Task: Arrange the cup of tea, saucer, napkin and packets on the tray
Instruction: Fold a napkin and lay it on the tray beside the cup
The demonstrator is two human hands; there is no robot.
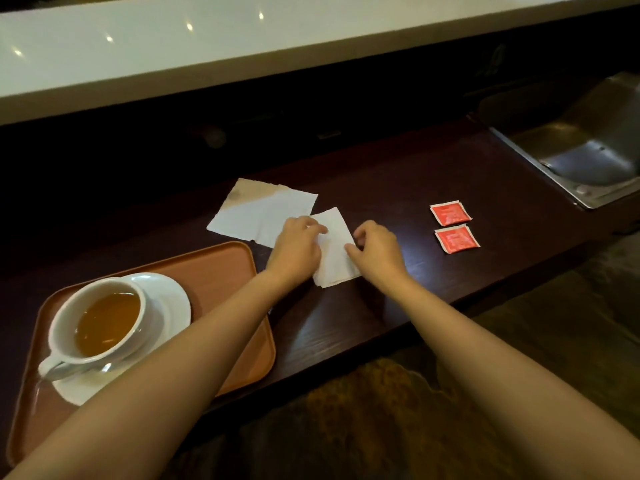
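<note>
A white cup of tea (98, 320) stands on a white saucer (171, 306), both on an orange-brown tray (221, 268) at the lower left. A folded white napkin (334, 251) lies on the dark counter right of the tray. My left hand (298, 247) pinches its left edge and my right hand (375, 249) pinches its right edge. A larger unfolded napkin (263, 211) with a brown stain lies flat behind it. Two red packets (449, 213) (456, 239) lie side by side further right, away from both hands.
A dark wooden counter (398, 188) carries everything. A metal sink or bin (588, 157) sits at the far right. A raised white counter ledge (242, 46) runs along the back. Patterned carpet (381, 410) lies below the counter's front edge.
</note>
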